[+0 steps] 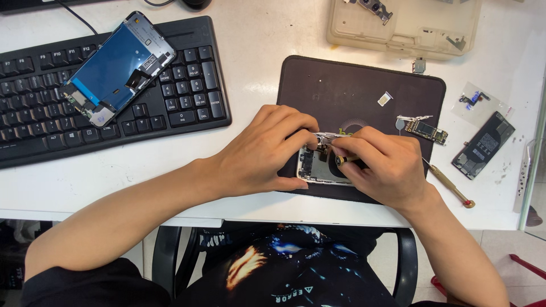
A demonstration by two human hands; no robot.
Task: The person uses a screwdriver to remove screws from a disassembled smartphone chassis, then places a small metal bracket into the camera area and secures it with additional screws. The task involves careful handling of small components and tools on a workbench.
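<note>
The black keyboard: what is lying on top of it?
A detached phone screen assembly lies tilted, blue back up, across the black keyboard. The keys beneath it are covered and cannot be seen.

Head-worn view, steeply down, near desk

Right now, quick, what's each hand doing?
Left hand: closed around the opened phone body, steadying it on the dark mat.
Right hand: closed, pinching a small screwdriver over the phone.

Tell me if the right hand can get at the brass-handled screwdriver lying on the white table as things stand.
Probably yes. The screwdriver lies bare just beside the right hand, nothing between them, but that hand already holds a small black tool it would need to put down.
</note>
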